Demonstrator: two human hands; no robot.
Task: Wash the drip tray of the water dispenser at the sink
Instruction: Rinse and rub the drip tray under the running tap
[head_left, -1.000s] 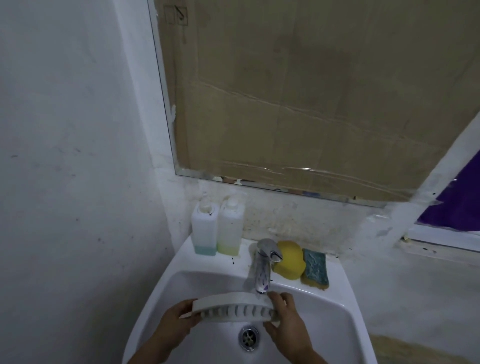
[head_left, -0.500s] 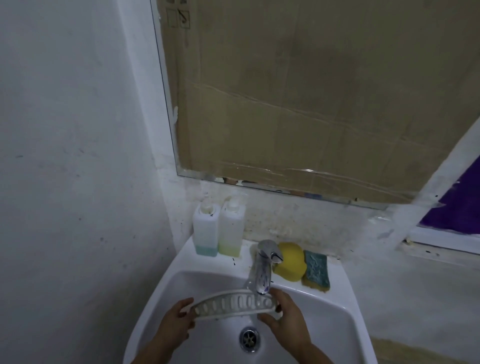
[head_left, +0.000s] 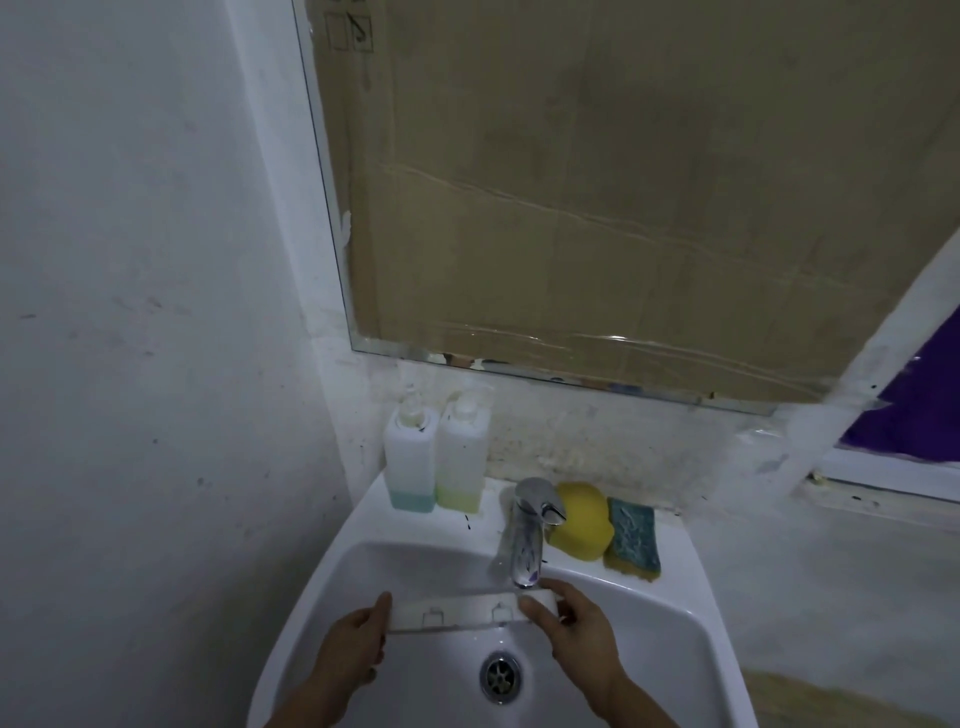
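Head view shows your left hand (head_left: 349, 640) and right hand (head_left: 574, 631) each clamped on an end of the drip tray (head_left: 457, 612) under the tap (head_left: 527, 535), so rinsing seems underway, with soap and sponge (head_left: 632, 540) apparently untouched.

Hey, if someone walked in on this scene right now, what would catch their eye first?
Probably the big cardboard sheet covering the mirror above the sink. Next, the left hand and right hand holding a white tray under the tap, over the drain. The yellow sponge right of the tap also stands out.
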